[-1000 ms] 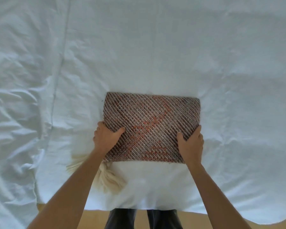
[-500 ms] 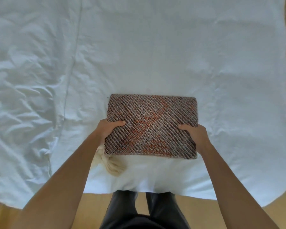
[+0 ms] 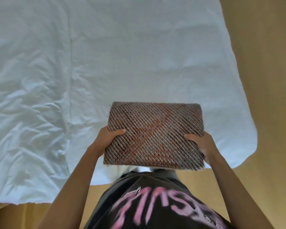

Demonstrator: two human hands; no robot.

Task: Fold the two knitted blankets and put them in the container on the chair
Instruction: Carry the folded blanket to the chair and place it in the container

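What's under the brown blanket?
A white strip peeks from under the blanket. The rest is covered, as are the fingers of the left hand and right hand.

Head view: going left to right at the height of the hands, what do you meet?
White sheet → left hand → folded knitted blanket → right hand → tan floor.

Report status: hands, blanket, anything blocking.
Left hand, right hand grip the folded blanket at its sides. Held above the white sheet. Container not in view.
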